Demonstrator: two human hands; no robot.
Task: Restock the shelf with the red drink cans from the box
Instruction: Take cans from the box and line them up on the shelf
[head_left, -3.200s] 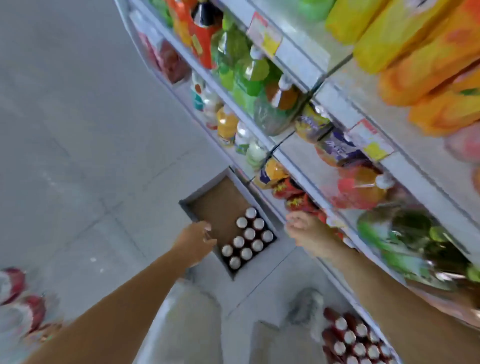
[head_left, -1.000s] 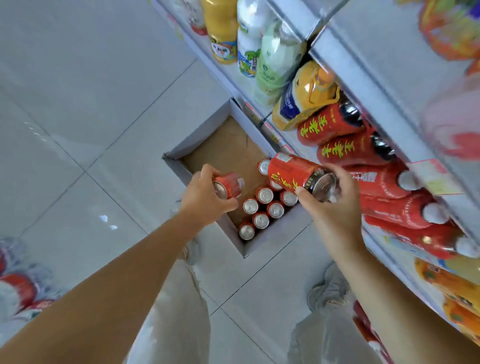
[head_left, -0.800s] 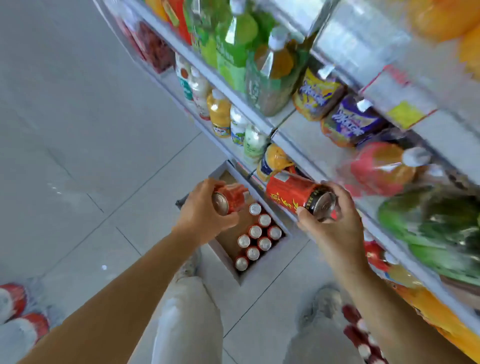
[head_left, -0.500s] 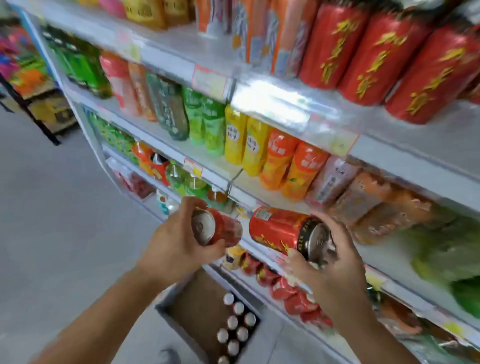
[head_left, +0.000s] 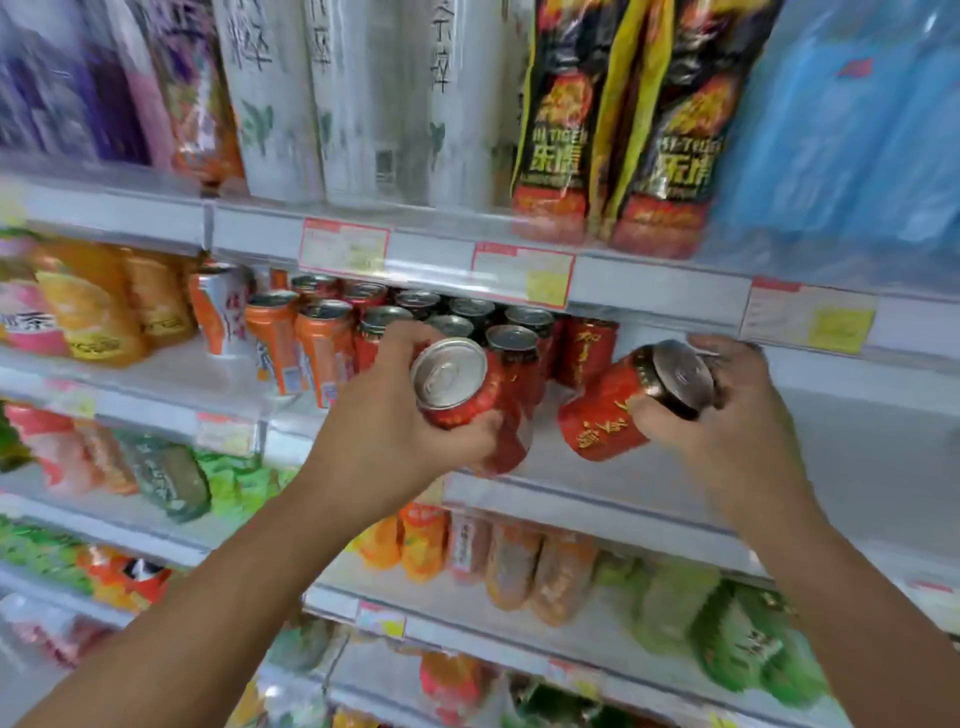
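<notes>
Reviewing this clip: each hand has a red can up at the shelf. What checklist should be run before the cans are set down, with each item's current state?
1. Left hand grips the left red can: ok.
2. Right hand grips the right red can: ok.
3. Bare shelf space to the right of the standing red cans: ok.
4. Held cans upright: not ok, both tilted, tops toward the camera.
5. Left red can clear of the standing row: cannot tell, it overlaps them in this view.
</notes>
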